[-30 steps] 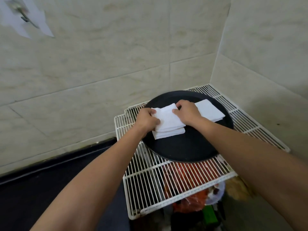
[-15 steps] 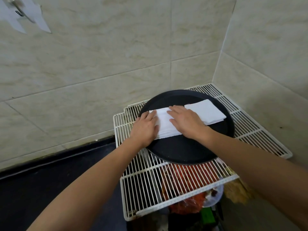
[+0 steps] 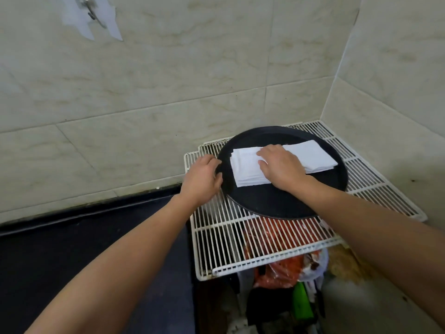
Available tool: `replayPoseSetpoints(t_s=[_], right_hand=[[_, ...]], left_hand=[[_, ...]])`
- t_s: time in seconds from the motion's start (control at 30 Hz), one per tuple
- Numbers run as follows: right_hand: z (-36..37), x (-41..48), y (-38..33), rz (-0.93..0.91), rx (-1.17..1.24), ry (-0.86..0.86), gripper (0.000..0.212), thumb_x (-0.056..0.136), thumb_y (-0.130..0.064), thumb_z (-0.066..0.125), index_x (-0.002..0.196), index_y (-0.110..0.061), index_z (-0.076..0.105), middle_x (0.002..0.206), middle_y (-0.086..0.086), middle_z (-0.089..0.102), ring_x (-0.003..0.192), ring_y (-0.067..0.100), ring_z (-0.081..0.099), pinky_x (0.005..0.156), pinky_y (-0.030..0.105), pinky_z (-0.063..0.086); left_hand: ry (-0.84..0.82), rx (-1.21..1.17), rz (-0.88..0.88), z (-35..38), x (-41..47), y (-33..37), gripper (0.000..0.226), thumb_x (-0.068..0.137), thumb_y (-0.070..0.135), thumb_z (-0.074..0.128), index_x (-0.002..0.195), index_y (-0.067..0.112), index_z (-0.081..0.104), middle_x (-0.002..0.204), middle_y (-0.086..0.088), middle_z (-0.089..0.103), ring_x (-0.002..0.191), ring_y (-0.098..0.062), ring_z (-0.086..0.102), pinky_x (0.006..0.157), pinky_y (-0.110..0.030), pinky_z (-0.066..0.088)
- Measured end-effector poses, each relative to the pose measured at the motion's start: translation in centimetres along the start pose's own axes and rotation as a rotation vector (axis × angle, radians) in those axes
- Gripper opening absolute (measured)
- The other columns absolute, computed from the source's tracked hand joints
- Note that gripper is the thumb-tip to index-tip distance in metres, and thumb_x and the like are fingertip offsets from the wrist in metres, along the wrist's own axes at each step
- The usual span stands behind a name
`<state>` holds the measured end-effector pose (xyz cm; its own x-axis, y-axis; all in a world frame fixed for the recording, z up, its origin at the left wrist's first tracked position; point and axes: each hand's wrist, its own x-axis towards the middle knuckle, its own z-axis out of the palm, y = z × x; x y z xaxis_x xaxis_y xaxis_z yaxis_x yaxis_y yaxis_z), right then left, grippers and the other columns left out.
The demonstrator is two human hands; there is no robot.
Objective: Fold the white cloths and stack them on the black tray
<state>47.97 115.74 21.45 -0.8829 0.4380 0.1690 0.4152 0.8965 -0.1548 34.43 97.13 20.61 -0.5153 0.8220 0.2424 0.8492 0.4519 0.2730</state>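
Folded white cloths stacked on black tray, on wire rack. Flat, straight-fingered right hand presses stack; left hand curls round tray's left rim. Press evenly, square edges, hold tray steady.

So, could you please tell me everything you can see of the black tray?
The black tray is round and shallow, with a low raised rim and a matte, slightly grainy surface. It lies flat on the white wire rack, in the corner of the tiled walls. Folded white cloths lie across its far half, with the right hand pressing flat on them. The left hand appears to grip its left rim. Its near half is bare.
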Motion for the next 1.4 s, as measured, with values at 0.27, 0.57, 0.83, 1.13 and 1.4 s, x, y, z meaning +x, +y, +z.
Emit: replayPoseSetpoints(t_s=[0.27,0.57,0.83,1.13,1.4], right_hand=[[-0.8,-1.3,-15.4,-0.231,0.137,0.109,0.033,0.097,-0.025,0.048,0.125,-0.015,0.060,0.123,0.006,0.062,0.110,0.027,0.059,0.086,0.039,0.047],[8.0,-8.2,-41.2,-0.507,0.128,-0.163,0.037,0.095,-0.033,0.048,0.129,-0.021,0.055,0.119,0.002,0.064,0.105,0.027,0.061,0.083,0.040,0.051],[13.7,-14.6,-62.8,-0.771,0.069,-0.314,0.038,0.096,-0.033,0.044,0.132,-0.021,0.051,0.128,0.003,0.059,0.112,0.027,0.058,0.085,0.039,0.048],[18.0,-16.2,-79.8,-1.000,0.046,-0.387,0.038,0.096,-0.034,0.046,0.131,-0.021,0.053,0.127,0.002,0.059,0.111,0.026,0.059,0.084,0.038,0.049],[23.6,-12.6,-93.4,-1.056,0.073,-0.492,0.036,0.096,-0.036,0.048,0.129,-0.022,0.054,0.124,0.002,0.060,0.110,0.025,0.059,0.085,0.038,0.050]], left_hand=[[0.023,0.059,-0.251,-6.2,-12.0,-8.2,0.024,0.089,0.022,0.050,0.107,0.014,0.064,0.104,-0.010,0.068,0.095,-0.035,0.062,0.074,-0.039,0.050],[-0.131,0.258,-0.553,-14.6,-37.2,-23.4,0.022,0.090,0.025,0.046,0.103,0.019,0.062,0.107,-0.005,0.068,0.098,-0.031,0.061,0.074,-0.035,0.046],[-0.194,0.337,-0.863,-21.2,-59.4,-33.2,0.019,0.089,0.025,0.044,0.096,0.018,0.060,0.101,-0.007,0.065,0.092,-0.031,0.061,0.068,-0.035,0.044],[-0.168,0.289,-1.109,-23.4,-72.1,-40.6,0.023,0.089,0.025,0.046,0.102,0.014,0.061,0.102,-0.010,0.066,0.094,-0.030,0.061,0.075,-0.039,0.052],[-0.162,0.267,-1.234,-27.0,-75.8,-52.7,0.023,0.088,0.026,0.047,0.102,0.016,0.062,0.104,-0.009,0.067,0.097,-0.030,0.062,0.075,-0.038,0.052]])
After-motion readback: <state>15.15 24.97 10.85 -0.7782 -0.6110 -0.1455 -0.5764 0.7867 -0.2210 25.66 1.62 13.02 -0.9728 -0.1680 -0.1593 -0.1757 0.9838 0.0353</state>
